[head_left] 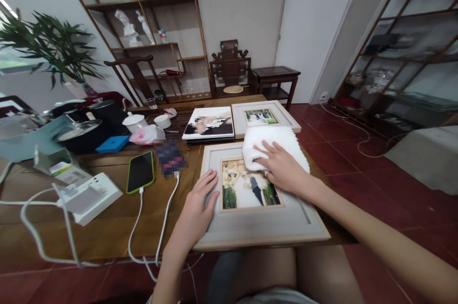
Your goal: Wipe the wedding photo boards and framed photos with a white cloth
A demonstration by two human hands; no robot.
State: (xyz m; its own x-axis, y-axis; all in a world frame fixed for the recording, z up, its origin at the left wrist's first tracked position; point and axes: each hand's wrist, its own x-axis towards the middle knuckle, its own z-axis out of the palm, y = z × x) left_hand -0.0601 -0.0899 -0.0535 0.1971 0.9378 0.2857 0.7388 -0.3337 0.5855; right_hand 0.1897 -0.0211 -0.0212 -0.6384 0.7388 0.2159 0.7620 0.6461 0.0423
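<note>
A framed photo with a light wood border and a pale mat lies flat before me on the table. My left hand rests palm down on its left side, fingers stretched out and partly over the border. At the frame's upper right, my right hand grips a folded, fluffy white cloth from above and presses it down, fingers somewhat apart. The cloth hides that corner of the frame. Inside the mat is a small photo of a couple.
Behind lie a second framed photo and a photo panel. Left of me are a charging phone, a blurred dark device, white cables and an open white box. Pots and a white lidded cup stand farther back.
</note>
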